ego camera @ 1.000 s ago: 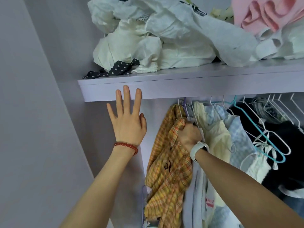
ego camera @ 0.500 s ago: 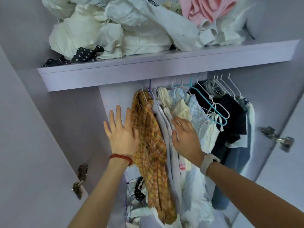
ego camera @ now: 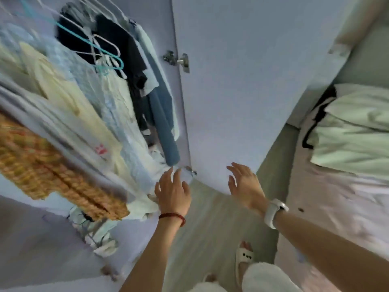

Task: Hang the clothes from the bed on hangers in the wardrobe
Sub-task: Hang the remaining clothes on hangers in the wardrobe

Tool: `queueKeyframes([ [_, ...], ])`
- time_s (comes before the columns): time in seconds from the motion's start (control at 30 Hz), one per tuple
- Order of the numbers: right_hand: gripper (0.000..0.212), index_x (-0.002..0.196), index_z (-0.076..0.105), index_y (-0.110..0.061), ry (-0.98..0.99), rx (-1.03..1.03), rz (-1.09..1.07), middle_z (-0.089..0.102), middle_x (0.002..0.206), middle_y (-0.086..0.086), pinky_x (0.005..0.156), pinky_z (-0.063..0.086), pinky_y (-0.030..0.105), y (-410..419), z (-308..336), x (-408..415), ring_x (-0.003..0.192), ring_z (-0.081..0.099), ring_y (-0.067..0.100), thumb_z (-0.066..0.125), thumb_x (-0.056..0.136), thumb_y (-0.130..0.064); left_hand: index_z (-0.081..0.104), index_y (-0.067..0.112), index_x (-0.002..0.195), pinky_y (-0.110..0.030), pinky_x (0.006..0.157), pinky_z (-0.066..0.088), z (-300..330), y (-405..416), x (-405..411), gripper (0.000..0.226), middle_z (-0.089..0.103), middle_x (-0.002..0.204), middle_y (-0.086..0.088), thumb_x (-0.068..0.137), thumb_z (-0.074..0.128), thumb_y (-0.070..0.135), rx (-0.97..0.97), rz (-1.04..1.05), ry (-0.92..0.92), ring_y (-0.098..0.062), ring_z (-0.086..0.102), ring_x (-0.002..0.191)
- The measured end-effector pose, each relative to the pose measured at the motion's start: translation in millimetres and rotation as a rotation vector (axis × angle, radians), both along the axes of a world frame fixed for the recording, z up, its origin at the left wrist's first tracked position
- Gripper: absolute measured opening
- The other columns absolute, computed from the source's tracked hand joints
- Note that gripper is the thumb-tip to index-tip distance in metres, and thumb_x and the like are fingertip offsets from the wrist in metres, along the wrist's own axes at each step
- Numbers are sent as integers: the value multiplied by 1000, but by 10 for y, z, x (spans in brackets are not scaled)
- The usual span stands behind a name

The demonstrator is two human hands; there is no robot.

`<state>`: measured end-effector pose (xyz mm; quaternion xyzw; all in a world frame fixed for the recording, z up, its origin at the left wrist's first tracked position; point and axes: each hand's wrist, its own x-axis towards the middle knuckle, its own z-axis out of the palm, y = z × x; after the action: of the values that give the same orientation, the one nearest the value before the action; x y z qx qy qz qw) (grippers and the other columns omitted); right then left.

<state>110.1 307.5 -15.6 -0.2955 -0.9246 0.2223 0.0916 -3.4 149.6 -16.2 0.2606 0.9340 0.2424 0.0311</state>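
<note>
A: What is on the left?

B: The wardrobe; a checked shirt point(ego camera: 52, 173) hangs there on the far left; pale tops point(ego camera: 88, 114) hang next to it; then dark clothes point(ego camera: 126, 60) and a teal hanger point(ego camera: 105, 60); it is all a bit blurry.

A: And the hands?

B: The left hand point(ego camera: 172, 192) is low by the hanging clothes, fingers spread, holding nothing; the right hand point(ego camera: 245, 184) is just in front of the door point(ego camera: 242, 81), fingers spread too, holding nothing.

A: Where are the clothes that need hanging?

B: On the bed point(ego camera: 336, 197), at the right; I see a green heap point(ego camera: 353, 127) there with something black beside it; nothing touches it.

A: So which step is it?

B: I think it is the gap between two clothes; both hands are free; next the person should turn to the bed, pick one piece, and take a free hanger too.
</note>
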Motion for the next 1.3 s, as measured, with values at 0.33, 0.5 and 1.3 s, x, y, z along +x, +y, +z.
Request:
queueKeyframes([
  [0.33,38,121,53,2,-132,-285,-847,53,123,21,96,37,40,942,-616,2855,114,47,39,38,89,-10,52,6,126,-47,91,43,-411,2226,1816,42,54,126,-16,84,52,9,-112,-781,-142,-36,49,115],
  [0.5,32,115,54,9,-86,-387,-1203,55,116,29,95,37,40,1357,-878,4097,108,52,43,46,84,7,37,11,138,-42,106,30,-648,3204,2962,47,37,143,-9,91,44,13,-249,-1098,-205,-25,33,131],
  [1.3,57,113,58,-7,150,-673,-2014,58,118,20,94,40,37,3020,-2321,6804,113,51,36,36,71,-40,4,31,147,-37,115,1,-2145,4244,4855,52,-6,156,-4,99,24,38,-1134,-1574,-79,-24,-6,142],
])
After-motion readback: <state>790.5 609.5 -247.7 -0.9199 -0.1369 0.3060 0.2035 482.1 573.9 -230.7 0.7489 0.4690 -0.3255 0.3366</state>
